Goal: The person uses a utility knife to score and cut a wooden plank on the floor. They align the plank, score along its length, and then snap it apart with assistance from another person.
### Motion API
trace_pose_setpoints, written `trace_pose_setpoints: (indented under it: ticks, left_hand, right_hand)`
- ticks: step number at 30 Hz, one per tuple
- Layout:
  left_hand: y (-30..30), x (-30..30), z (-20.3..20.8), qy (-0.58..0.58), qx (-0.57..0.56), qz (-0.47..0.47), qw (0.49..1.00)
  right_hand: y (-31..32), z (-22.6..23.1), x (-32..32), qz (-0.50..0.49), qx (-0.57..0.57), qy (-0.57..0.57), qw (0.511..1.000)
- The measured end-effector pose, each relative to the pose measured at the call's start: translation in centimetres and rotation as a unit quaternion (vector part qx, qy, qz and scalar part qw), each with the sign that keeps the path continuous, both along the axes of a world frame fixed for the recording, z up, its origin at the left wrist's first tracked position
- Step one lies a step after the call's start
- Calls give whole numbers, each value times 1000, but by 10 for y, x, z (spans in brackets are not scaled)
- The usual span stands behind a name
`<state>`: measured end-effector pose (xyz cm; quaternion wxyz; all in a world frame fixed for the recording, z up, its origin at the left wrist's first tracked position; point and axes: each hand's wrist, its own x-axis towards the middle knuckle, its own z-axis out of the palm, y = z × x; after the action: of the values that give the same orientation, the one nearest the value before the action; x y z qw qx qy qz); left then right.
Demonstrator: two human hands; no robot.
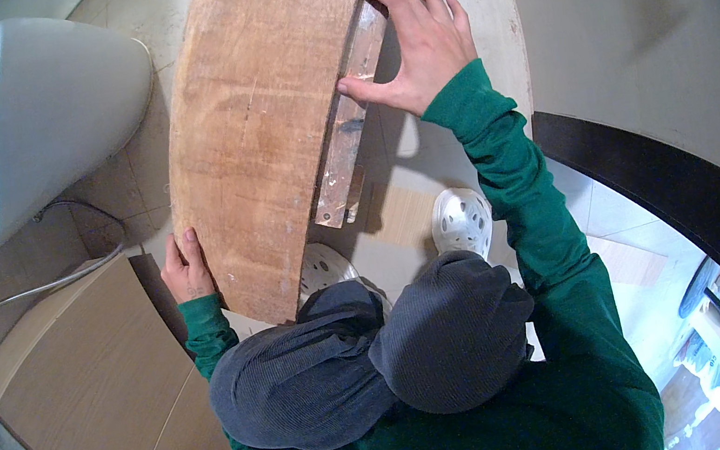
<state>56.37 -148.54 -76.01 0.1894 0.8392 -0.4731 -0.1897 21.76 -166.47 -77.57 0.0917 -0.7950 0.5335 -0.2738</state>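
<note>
A large flat wooden board [257,138] stretches from just before my knees toward the far side. Along its right edge runs a narrow, paint-stained wooden strip [341,167]. My left hand [187,271] is closed on the board's near left edge; part of the fingers is hidden behind the wood. At the far right, my right hand [420,36] reaches over the strip with fingers and thumb spread wide. Its fingertips and thumb tip touch along the board's right edge.
A white toilet [63,102] stands at the left, with a thin hose [50,286] below it. Brown wood-look panels [97,380] lie at the lower left. White perforated clogs [461,220] show beneath my knees. A dark threshold [653,169] curves along the right, beside a pale wall [626,4].
</note>
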Motion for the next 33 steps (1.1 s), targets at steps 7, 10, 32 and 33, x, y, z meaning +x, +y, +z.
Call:
trace_pose_setpoints:
  ticks: [7,10,32,33]
  left_hand:
    - [0,0,-1,-16,-12,1,1000]
    - [1,1,0,-1,-14,3,1000]
    - [1,4,0,-57,24,1,998]
    - [1,5,1,-49,18,-2,999]
  right_hand:
    - [0,0,-1,0,-8,2,1000]
    - [-1,1,-1,-2,-17,18,1000]
    - [3,10,-2,8,-58,7,998]
    - [8,10,-2,6,-57,-29,998]
